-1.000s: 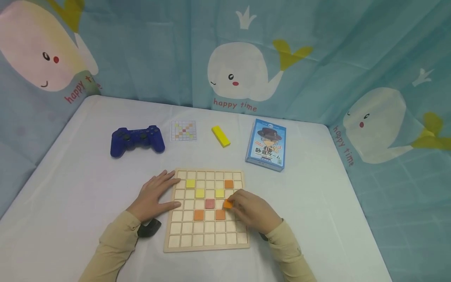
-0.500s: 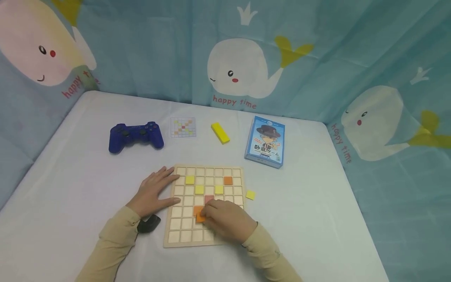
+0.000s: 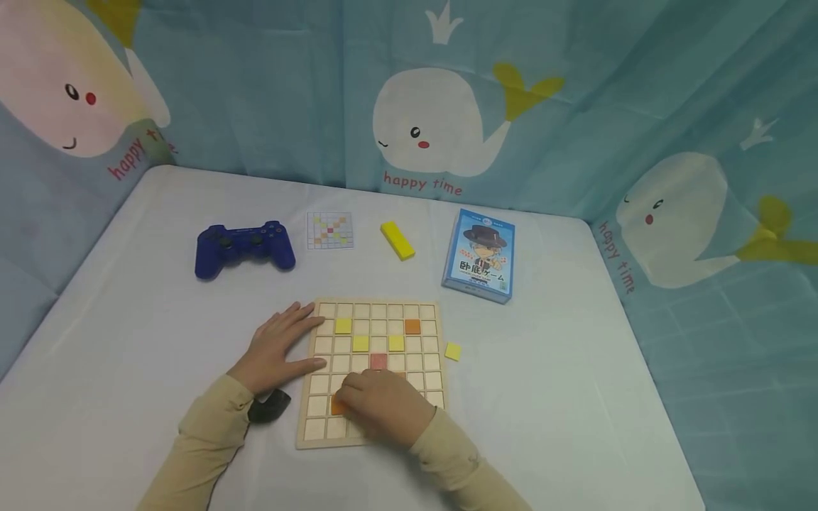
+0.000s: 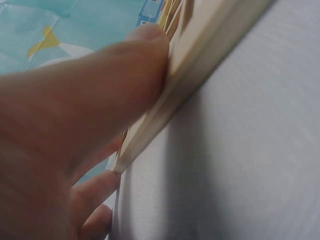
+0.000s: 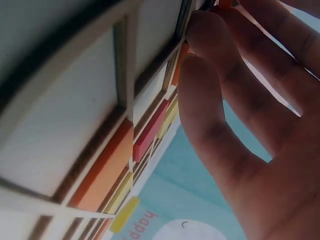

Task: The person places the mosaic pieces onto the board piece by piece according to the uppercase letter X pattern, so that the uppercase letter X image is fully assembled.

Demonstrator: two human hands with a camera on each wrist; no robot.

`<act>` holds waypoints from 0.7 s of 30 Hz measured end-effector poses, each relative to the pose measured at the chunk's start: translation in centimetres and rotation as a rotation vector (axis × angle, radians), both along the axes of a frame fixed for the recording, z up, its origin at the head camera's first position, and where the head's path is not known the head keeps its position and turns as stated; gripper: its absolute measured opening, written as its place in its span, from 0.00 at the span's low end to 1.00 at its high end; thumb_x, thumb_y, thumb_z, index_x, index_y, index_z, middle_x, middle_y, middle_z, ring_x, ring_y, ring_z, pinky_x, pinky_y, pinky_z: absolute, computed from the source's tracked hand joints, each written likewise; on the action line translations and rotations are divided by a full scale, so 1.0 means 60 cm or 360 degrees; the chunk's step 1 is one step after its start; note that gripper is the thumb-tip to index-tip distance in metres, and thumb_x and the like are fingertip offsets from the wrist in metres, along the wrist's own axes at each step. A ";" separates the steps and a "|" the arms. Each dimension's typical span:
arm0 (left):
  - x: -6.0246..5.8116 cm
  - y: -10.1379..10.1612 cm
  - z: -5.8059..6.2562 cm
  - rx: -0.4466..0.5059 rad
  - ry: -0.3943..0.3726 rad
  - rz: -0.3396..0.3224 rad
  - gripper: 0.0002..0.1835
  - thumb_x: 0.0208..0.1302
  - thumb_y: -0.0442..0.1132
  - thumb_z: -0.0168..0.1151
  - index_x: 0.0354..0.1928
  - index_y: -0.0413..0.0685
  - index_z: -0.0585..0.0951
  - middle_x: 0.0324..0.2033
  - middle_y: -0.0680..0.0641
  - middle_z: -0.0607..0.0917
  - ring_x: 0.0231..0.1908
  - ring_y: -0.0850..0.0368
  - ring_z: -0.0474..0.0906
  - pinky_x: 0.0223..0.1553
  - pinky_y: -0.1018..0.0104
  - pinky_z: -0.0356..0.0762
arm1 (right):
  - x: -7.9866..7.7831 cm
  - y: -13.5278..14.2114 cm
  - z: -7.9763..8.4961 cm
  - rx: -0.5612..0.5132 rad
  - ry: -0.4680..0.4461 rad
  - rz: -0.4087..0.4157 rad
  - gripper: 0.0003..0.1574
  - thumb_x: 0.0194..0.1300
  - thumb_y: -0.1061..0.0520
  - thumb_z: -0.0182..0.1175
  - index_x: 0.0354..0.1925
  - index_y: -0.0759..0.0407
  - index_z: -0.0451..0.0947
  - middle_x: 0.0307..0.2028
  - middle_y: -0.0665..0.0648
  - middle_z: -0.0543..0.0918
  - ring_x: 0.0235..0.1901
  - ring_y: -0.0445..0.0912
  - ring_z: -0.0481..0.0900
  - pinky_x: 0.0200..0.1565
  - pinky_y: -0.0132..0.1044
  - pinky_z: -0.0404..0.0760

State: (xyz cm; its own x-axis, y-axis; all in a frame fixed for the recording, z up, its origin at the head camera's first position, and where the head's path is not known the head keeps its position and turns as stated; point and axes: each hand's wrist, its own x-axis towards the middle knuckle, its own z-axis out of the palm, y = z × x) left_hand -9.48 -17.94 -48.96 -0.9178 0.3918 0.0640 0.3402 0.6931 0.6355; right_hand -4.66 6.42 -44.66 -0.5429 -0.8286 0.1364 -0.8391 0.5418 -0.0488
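A wooden grid board (image 3: pixel 324 345) lies in front of the person. My left hand (image 3: pixel 271 353) rests at its left edge with extended fingers; in the left wrist view the thumb (image 4: pixel 120 70) presses on the wooden rim. My right hand (image 3: pixel 383 404) pinches an orange square tile (image 3: pixel 336 406) low over the board's lower left cells. Set in cells are a red tile (image 3: pixel 379 361), an orange tile (image 3: pixel 412 326) and several yellow tiles (image 3: pixel 343 326). Another orange tile (image 5: pixel 102 172) shows in the right wrist view, mostly covered by the right hand in the head view.
One loose yellow tile (image 3: pixel 452 351) lies just right of the board. Behind are a blue game controller (image 3: pixel 244 248), a printed pattern card (image 3: pixel 329 231), a yellow block (image 3: pixel 397 240) and a blue game box (image 3: pixel 479 255). A whale-print curtain (image 3: pixel 275 106) surrounds the white table.
The right hand has carried its orange tile from the board's right side leftward and toward the person. The loose yellow tile has come into sight. The left hand has stayed in place.
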 end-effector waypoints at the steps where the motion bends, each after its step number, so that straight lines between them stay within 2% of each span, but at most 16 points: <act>1: 0.000 0.000 0.000 0.0000 -0.0005 0.0001 0.39 0.54 0.56 0.68 0.66 0.49 0.70 0.71 0.41 0.62 0.72 0.39 0.48 0.69 0.39 0.43 | 0.001 -0.001 -0.001 0.0000 0.0011 0.0006 0.07 0.65 0.48 0.62 0.42 0.44 0.80 0.38 0.40 0.79 0.36 0.33 0.79 0.38 0.22 0.78; 6: 0.000 0.001 0.001 -0.0024 0.0009 0.0005 0.39 0.54 0.56 0.68 0.66 0.49 0.70 0.71 0.41 0.62 0.72 0.39 0.49 0.69 0.39 0.44 | 0.004 -0.004 -0.001 -0.0003 0.0037 -0.0010 0.06 0.66 0.47 0.60 0.41 0.43 0.80 0.38 0.39 0.79 0.36 0.32 0.78 0.37 0.22 0.78; 21: 0.001 0.000 -0.001 -0.0008 0.0028 0.0004 0.38 0.54 0.56 0.68 0.65 0.49 0.70 0.70 0.41 0.62 0.72 0.38 0.50 0.69 0.38 0.45 | 0.003 -0.007 0.004 0.0013 -0.0002 -0.0016 0.08 0.66 0.45 0.59 0.41 0.42 0.80 0.38 0.39 0.78 0.36 0.32 0.76 0.40 0.21 0.76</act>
